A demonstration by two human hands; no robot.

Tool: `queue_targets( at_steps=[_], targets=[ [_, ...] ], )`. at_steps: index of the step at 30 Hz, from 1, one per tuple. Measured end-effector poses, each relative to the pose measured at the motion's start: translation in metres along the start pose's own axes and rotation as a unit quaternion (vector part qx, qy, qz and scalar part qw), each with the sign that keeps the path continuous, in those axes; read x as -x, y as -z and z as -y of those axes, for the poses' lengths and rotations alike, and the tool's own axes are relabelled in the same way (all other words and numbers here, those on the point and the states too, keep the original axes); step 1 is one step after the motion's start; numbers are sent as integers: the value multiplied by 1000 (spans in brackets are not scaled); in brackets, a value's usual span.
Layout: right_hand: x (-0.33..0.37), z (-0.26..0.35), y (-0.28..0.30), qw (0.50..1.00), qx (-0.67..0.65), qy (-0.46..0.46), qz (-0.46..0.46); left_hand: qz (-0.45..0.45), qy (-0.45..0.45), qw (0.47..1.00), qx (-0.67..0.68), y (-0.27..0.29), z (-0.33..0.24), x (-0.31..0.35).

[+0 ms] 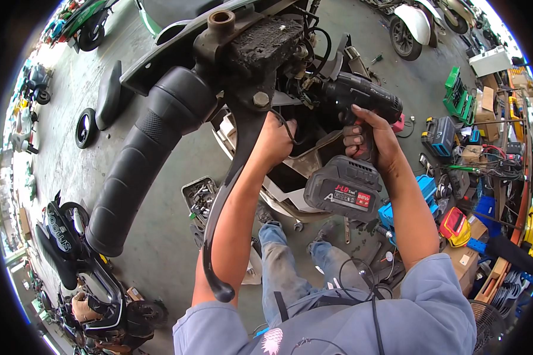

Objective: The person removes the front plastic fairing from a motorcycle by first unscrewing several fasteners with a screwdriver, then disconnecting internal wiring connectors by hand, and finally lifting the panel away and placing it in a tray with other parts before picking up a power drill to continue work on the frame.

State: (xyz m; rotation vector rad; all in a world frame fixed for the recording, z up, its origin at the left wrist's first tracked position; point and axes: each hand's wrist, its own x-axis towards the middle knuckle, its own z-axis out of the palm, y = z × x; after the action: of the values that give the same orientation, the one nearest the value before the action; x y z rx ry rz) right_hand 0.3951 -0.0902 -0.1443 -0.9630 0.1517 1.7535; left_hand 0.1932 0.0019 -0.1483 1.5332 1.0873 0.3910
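My right hand is wrapped round the handle of a black cordless power driver, with a large battery pack at its base. The driver's nose points left into the opened front of a scooter, among wires, where its tip is hidden. My left hand is closed beside a thin black cable at the same opening; whatever its fingers hold is hidden. Close to the camera, a black handlebar grip and a curved brake lever pass in front of my left forearm.
A metal tray of loose fasteners lies on the floor left of my legs. A wrench is by my feet. Tool cases, including a green one, and boxes line the right side. A black scooter stands at lower left, near a loose tyre.
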Motion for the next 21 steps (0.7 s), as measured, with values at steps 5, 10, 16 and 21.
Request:
queue_targets(
  at_steps=[5, 10, 16, 21],
  targets=[
    [4, -9, -7, 999, 42, 26, -17, -21, -70, 997, -11, 0, 8, 1],
    [5, 0, -5, 1000, -20, -4, 6, 7, -55, 998, -28, 1, 5, 2],
    [5, -5, -4, 999, 46, 22, -19, -17, -60, 997, -55, -5, 15, -3],
    [4, -2, -3, 999, 45, 15, -14, -34, -48, 996, -74, -5, 14, -3]
  ],
)
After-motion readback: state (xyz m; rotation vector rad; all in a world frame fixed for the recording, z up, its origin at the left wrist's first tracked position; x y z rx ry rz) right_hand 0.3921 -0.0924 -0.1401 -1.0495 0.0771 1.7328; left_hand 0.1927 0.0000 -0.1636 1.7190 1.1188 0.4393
